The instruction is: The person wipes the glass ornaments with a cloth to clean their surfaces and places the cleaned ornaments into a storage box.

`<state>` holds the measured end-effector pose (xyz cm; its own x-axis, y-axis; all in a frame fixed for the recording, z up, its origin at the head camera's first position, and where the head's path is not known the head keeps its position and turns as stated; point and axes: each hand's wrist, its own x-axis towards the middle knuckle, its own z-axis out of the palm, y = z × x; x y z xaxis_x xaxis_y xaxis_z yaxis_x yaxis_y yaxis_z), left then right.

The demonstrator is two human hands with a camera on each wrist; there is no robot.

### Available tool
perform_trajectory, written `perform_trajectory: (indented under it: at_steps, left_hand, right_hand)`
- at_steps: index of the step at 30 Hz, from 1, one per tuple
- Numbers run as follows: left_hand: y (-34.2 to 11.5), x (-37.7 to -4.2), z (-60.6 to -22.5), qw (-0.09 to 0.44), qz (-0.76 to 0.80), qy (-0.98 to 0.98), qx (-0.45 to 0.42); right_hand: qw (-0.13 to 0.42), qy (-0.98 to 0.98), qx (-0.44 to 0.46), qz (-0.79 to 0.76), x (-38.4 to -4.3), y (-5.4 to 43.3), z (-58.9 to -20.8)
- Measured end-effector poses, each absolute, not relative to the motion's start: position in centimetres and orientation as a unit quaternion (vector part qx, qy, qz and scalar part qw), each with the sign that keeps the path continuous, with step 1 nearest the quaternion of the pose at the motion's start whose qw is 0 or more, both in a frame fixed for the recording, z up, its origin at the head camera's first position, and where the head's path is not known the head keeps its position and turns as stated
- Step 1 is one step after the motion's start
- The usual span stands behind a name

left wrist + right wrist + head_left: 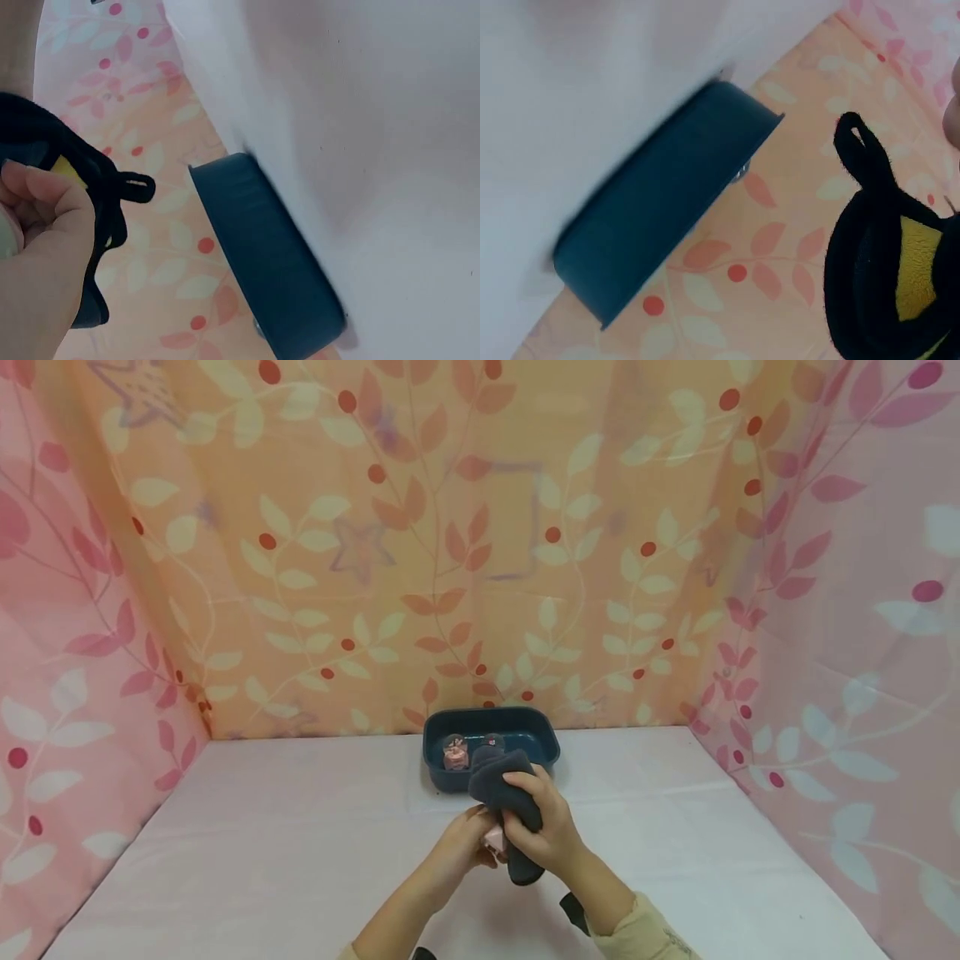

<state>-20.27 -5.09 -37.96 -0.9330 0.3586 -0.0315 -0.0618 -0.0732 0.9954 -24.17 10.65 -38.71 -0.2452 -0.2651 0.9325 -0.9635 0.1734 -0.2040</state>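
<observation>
Above the table, my right hand [551, 827] grips a dark grey cleaning cloth [504, 781], folded over and hanging down past the palm. The cloth [881, 262] shows black edging, a hanging loop and a yellow patch in the right wrist view. Close beside it, my left hand [459, 845] holds a small pink object [495, 840] with its fingers. The cloth and the hands hide most of that object, so its kind cannot be told. In the left wrist view, the fingers of the left hand [52, 217] are curled in front of the cloth [112, 180].
Behind the hands, a dark teal basin [442, 781] stands on the white-covered table [300, 827] near the back wall. Inside it are a pink ornament with a clear rounded top [455, 753] and a second clear-topped item [491, 742], partly hidden. Patterned curtains [450, 568] enclose the table.
</observation>
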Motion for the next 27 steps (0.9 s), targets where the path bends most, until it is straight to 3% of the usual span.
perform_trajectory:
  at_steps: [10, 22, 27]
  left_hand:
    - [-5.2, -20.2, -38.2, 0.151, 0.728, 0.656, 0.135]
    - [-5.7, -19.7, -38.2, 0.169, 0.732, 0.634, 0.185]
    - [-5.5, -19.8, -37.9, 0.177, 0.734, 0.638, 0.151]
  right_hand:
    - [0.352, -0.675, 0.334, 0.555, -23.4, 10.3, -38.5]
    - [0.112, -0.631, 0.142, 0.755, -23.1, 11.1, -36.8]
    - [0.019, -0.574, 0.041, 0.818, -22.9, 11.1, -37.0]
